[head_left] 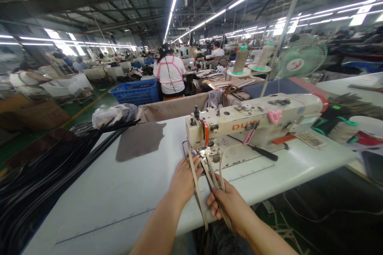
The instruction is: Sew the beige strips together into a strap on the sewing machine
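Beige fabric strips (212, 171) run from the needle area of a sewing machine (227, 127) down toward the table's front edge. My left hand (186, 175) lies beside the presser foot, fingers stretched out and resting on the work surface. One narrow strip (196, 185) passes over the back of that hand and hangs off the edge. Closer to me, my right hand (224, 203) is closed around several strips, with a loop of one rising above it. What lies directly under my left fingertips is hidden.
A black-handled tool (265, 152) lies on the machine bed. Left on the table are a grey-brown piece of material (140, 141) and a heap of long black strips (68, 167). Thread cones (241, 60) and a fan (301, 59) stand behind. A person (170, 71) sits ahead beside a blue basket (136, 91).
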A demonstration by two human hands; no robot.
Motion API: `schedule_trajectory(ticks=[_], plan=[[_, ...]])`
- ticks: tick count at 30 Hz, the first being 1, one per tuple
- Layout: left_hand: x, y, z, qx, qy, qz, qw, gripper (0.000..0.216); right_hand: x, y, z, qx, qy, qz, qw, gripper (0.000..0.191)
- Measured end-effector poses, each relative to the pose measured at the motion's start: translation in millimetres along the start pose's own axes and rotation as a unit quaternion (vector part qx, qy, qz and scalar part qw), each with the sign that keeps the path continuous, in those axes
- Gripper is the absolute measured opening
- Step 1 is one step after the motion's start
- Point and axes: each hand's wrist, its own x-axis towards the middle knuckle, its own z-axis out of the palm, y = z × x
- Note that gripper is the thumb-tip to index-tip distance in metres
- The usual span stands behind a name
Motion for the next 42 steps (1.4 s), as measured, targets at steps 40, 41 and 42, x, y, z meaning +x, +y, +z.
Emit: schedule_trajectory(ticks=[40, 41, 42], plan=[[0.4, 3.1, -5.1, -0.034, 0.004, -0.005, 0.999, 0.034, -40.1, 18.0, -20.4, 0.036, -0.008, 0.031, 0.999, 0.046], [0.4, 3.2, -5.0, -0.034, 0.005, -0.006, 0.999, 0.033, -41.0, 20.4, -21.9, 0.035, -0.009, 0.03, 0.999, 0.045], [0.2, 3.4, -4.9, -0.035, 0.005, -0.007, 0.999, 0.033, -41.8, 22.6, -23.3, 0.035, -0.01, 0.03, 0.999, 0.044]])
